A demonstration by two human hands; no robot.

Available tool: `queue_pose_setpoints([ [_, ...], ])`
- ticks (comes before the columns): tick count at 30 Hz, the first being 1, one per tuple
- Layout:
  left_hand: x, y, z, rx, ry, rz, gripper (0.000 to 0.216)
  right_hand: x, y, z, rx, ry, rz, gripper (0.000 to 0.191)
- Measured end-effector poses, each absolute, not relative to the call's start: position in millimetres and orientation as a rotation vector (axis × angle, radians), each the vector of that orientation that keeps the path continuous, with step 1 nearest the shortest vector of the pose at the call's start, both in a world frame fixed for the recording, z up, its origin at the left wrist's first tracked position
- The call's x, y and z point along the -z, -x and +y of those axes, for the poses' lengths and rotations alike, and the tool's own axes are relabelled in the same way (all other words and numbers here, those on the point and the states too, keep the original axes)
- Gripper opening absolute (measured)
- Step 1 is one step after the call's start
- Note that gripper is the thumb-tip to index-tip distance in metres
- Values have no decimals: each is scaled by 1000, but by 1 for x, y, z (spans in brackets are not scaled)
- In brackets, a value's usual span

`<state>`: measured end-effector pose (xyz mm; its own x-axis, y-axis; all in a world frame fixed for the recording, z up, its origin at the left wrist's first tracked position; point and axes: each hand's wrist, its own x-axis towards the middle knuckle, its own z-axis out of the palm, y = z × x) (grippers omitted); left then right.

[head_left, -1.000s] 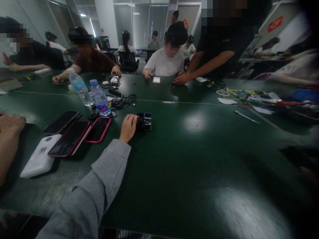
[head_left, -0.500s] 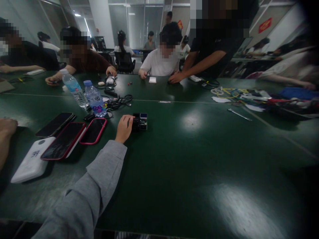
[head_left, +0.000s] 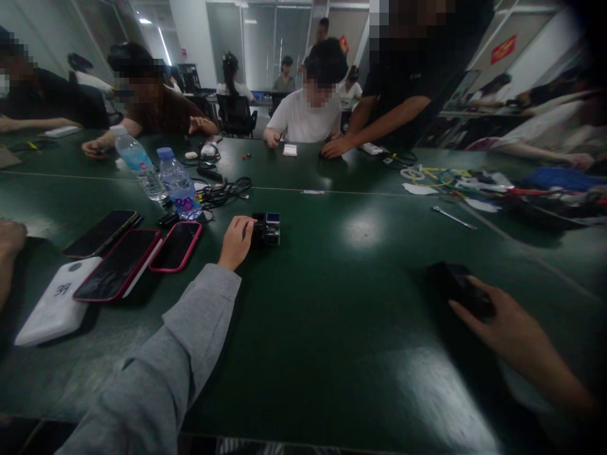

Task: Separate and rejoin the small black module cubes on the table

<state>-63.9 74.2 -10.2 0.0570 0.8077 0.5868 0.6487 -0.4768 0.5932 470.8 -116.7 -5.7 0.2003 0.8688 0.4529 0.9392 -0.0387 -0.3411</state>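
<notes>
My left hand (head_left: pixel 236 241), in a grey sleeve, reaches across the green table (head_left: pixel 332 303) and grips the left side of a small black device (head_left: pixel 267 229) with a blue-lit top. My right hand (head_left: pixel 502 325) comes in from the lower right with its fingers closed round a flat black object (head_left: pixel 453 284), which it holds just above the table. Left of my left hand lie two red-cased phones (head_left: pixel 142 256), a dark phone (head_left: pixel 99 232) and a white power bank (head_left: pixel 52 308).
Two water bottles (head_left: pixel 159 170) and a tangle of black cables (head_left: pixel 222 189) stand behind the device. Coloured wires and paper scraps (head_left: pixel 469 183) litter the far right. Several people sit or lean at the far side. Another person's hand (head_left: pixel 7 243) rests at the left edge.
My right hand has come into view from the lower right, holding a black object. My left hand stays on the small device.
</notes>
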Motion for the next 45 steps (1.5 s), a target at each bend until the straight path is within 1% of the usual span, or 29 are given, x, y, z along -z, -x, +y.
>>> queue_pose_setpoints([
  [4, 10, 64, 73, -1374, -2133, 1515, 32, 3, -374, -62, 29, 1713, -2011, 75],
  [7, 10, 63, 72, -1375, -2118, 1510, 32, -5, -286, -21, 76, 1620, -2131, 66],
  [9, 9, 63, 71, -1375, -2113, 1501, 32, -6, -242, 3, 102, 1593, -2167, 64],
  [12, 9, 63, 72, -1370, -2106, 1499, 31, 0, -209, 30, 108, 1584, -2148, 63],
  [17, 9, 63, 72, -1370, -2086, 1483, 29, 7, -205, 40, 124, 1518, -2072, 71],
  [23, 9, 64, 73, -1409, -2025, 1458, 27, 1, -206, 32, 86, 1456, -2078, 50],
  [28, 15, 70, 77, -1413, -1915, 1413, 24, 2, -205, 35, 76, 1456, -2081, 46],
  [31, 18, 72, 80, -1402, -1811, 1395, 29, 4, -207, 35, 92, 1490, -2042, 46],
  [37, 19, 72, 82, -1293, -1677, 1305, 45, 2, -208, 32, 177, 1533, -1961, 43],
  [41, 22, 72, 84, -1240, -1675, 1206, 49, 0, -208, 31, 201, 1551, -1926, 40],
  [45, 24, 73, 85, -1211, -1675, 1185, 52, -1, -211, 34, 123, 1561, -1914, 37],
])
